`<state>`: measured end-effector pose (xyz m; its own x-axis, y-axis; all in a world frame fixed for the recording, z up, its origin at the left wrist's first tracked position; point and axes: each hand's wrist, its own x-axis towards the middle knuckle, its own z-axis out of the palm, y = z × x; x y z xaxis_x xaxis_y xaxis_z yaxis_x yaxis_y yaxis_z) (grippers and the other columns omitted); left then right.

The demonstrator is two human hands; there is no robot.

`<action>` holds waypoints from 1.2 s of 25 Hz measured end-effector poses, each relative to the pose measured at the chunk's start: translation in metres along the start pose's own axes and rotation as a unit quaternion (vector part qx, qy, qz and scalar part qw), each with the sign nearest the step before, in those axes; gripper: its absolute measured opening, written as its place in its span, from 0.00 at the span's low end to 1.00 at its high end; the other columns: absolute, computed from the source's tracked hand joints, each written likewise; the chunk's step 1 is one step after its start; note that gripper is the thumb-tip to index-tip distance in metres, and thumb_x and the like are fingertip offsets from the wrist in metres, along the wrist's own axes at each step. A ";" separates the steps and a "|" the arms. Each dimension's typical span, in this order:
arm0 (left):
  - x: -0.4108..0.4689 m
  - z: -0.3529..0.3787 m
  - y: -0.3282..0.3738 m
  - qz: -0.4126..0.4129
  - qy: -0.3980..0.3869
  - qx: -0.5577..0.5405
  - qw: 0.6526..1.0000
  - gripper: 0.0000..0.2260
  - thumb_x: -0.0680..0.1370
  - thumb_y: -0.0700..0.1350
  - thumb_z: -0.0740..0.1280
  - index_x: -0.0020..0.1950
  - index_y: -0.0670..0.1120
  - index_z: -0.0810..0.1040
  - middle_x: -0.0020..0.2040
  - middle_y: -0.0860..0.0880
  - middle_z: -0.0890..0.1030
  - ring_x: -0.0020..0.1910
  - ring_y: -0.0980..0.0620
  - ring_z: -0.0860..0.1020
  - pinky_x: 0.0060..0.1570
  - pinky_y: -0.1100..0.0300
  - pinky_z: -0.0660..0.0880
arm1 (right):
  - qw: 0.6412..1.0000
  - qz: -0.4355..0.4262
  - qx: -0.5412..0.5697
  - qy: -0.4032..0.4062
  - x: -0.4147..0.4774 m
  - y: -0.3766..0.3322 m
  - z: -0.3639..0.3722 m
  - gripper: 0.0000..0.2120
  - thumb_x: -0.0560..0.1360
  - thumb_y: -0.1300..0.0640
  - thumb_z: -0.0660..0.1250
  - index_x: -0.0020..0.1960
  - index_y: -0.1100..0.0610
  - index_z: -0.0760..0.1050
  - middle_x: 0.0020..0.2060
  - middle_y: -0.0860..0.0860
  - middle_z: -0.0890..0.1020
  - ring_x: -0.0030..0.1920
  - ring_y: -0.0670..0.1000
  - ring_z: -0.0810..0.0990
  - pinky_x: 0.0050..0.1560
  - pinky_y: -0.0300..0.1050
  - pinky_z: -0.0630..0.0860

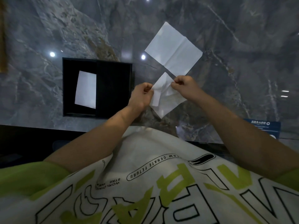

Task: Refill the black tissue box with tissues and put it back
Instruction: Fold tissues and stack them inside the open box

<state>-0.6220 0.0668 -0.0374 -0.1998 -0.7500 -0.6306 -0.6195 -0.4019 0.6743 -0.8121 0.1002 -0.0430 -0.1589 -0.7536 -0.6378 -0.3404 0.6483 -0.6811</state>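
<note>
- Black tissue box (113, 88) sits on grey marble bench (48, 29), just left of the hands; lid part-slid, one white tissue (85, 89) inside.
- Left hand (142, 96) & right hand (186, 86): both pinched shut on crumpled tissue (163, 97), held above bench.
- Flat sheet (174, 50) lies on bench just beyond the hands, w/ creases.
</note>
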 end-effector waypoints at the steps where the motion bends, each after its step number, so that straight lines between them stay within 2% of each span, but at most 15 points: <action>1: -0.001 -0.003 0.003 0.005 -0.012 -0.040 0.999 0.07 0.78 0.38 0.65 0.53 0.39 0.81 0.47 0.44 0.82 0.46 0.48 0.80 0.51 0.53 0.77 | 1.000 -0.003 0.025 -0.005 -0.004 -0.003 -0.003 0.14 0.79 0.60 0.65 0.36 0.51 0.71 0.30 0.46 0.71 0.29 0.39 0.69 0.33 0.34 0.66; 4: -0.006 -0.011 0.012 0.006 -0.035 -0.146 0.989 0.07 0.79 0.39 0.65 0.54 0.39 0.80 0.48 0.43 0.81 0.44 0.50 0.79 0.46 0.58 0.77 | 0.992 0.008 0.129 0.005 -0.022 -0.011 -0.005 0.12 0.80 0.59 0.64 0.38 0.52 0.72 0.28 0.43 0.75 0.26 0.35 0.71 0.31 0.29 0.68; 6: -0.012 -0.019 0.019 -0.020 -0.053 -0.207 0.977 0.10 0.79 0.42 0.67 0.57 0.39 0.80 0.49 0.43 0.81 0.43 0.51 0.80 0.42 0.60 0.78 | 0.978 0.016 0.209 0.015 -0.033 -0.016 -0.006 0.08 0.81 0.59 0.64 0.42 0.53 0.74 0.31 0.43 0.79 0.30 0.38 0.76 0.35 0.31 0.73; 7: -0.014 -0.024 0.021 -0.036 -0.073 -0.230 0.970 0.12 0.78 0.45 0.68 0.58 0.40 0.80 0.50 0.44 0.82 0.44 0.51 0.80 0.41 0.60 0.78 | 0.973 0.020 0.231 0.011 -0.036 -0.018 -0.006 0.06 0.81 0.58 0.64 0.45 0.54 0.75 0.34 0.45 0.80 0.33 0.41 0.78 0.37 0.34 0.76; 10: -0.022 -0.040 0.018 -0.040 -0.133 -0.234 0.962 0.23 0.71 0.53 0.75 0.63 0.45 0.77 0.57 0.45 0.81 0.51 0.48 0.83 0.47 0.53 0.81 | 0.961 0.026 0.274 0.010 -0.047 -0.024 -0.001 0.03 0.80 0.58 0.65 0.50 0.54 0.77 0.42 0.51 0.82 0.39 0.47 0.82 0.41 0.41 0.81; 12: -0.028 -0.049 0.010 -0.018 -0.157 -0.283 0.946 0.26 0.68 0.48 0.77 0.64 0.45 0.76 0.59 0.45 0.82 0.55 0.46 0.83 0.50 0.51 0.81 | 0.955 0.023 0.294 0.017 -0.052 -0.029 0.007 0.04 0.80 0.58 0.65 0.50 0.54 0.78 0.43 0.50 0.82 0.41 0.48 0.82 0.42 0.43 0.82; 14: -0.032 -0.058 0.000 0.001 -0.164 -0.324 0.932 0.23 0.69 0.41 0.77 0.62 0.46 0.77 0.58 0.47 0.83 0.56 0.47 0.82 0.49 0.52 0.81 | 0.953 0.021 0.303 0.018 -0.055 -0.035 0.016 0.04 0.80 0.57 0.64 0.50 0.54 0.78 0.44 0.50 0.83 0.43 0.49 0.82 0.44 0.44 0.82; 18: -0.032 -0.074 -0.017 0.015 -0.113 -0.330 0.937 0.19 0.73 0.35 0.72 0.63 0.42 0.76 0.55 0.47 0.84 0.54 0.49 0.83 0.48 0.55 0.81 | 0.949 0.001 0.316 0.025 -0.058 -0.047 0.038 0.03 0.80 0.60 0.63 0.51 0.56 0.76 0.50 0.53 0.81 0.47 0.51 0.81 0.48 0.47 0.81; 21: -0.028 -0.095 -0.025 0.040 -0.108 -0.342 0.933 0.18 0.74 0.33 0.70 0.64 0.41 0.76 0.56 0.47 0.84 0.56 0.47 0.83 0.52 0.53 0.81 | 0.946 -0.007 0.323 0.031 -0.058 -0.059 0.058 0.04 0.80 0.61 0.64 0.53 0.56 0.76 0.53 0.54 0.81 0.49 0.52 0.82 0.51 0.50 0.81; 23: -0.025 -0.117 -0.030 0.064 -0.118 -0.338 0.932 0.19 0.75 0.34 0.70 0.66 0.41 0.75 0.59 0.44 0.83 0.58 0.45 0.82 0.53 0.52 0.80 | 0.937 -0.006 0.349 0.022 -0.059 -0.072 0.071 0.06 0.79 0.60 0.65 0.56 0.58 0.75 0.54 0.55 0.82 0.49 0.52 0.83 0.48 0.49 0.82; 25: -0.023 -0.141 -0.032 0.084 -0.124 -0.320 0.935 0.19 0.74 0.33 0.70 0.65 0.41 0.75 0.58 0.44 0.83 0.57 0.44 0.82 0.52 0.52 0.80 | 0.931 0.004 0.366 0.015 -0.059 -0.088 0.086 0.11 0.78 0.59 0.68 0.60 0.59 0.75 0.55 0.55 0.82 0.50 0.53 0.83 0.45 0.48 0.81; 28: -0.022 -0.181 -0.036 0.097 -0.119 -0.304 0.940 0.19 0.74 0.32 0.71 0.63 0.40 0.76 0.53 0.46 0.85 0.53 0.47 0.84 0.47 0.53 0.81 | 0.934 -0.008 0.358 0.014 -0.059 -0.112 0.113 0.10 0.77 0.62 0.68 0.58 0.60 0.75 0.51 0.57 0.82 0.47 0.56 0.82 0.46 0.50 0.80; 30: -0.020 -0.205 -0.041 0.099 -0.113 -0.303 0.941 0.18 0.73 0.31 0.71 0.63 0.40 0.76 0.54 0.44 0.84 0.51 0.46 0.84 0.47 0.51 0.81 | 0.932 -0.024 0.361 0.013 -0.059 -0.129 0.131 0.09 0.77 0.65 0.67 0.57 0.61 0.75 0.48 0.56 0.83 0.43 0.53 0.84 0.43 0.48 0.81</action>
<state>-0.4371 -0.0097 0.0265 -0.4643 -0.7380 -0.4896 -0.0207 -0.5436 0.8391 -0.6376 0.0750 0.0359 -0.1858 -0.7797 -0.5980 0.3631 0.5110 -0.7791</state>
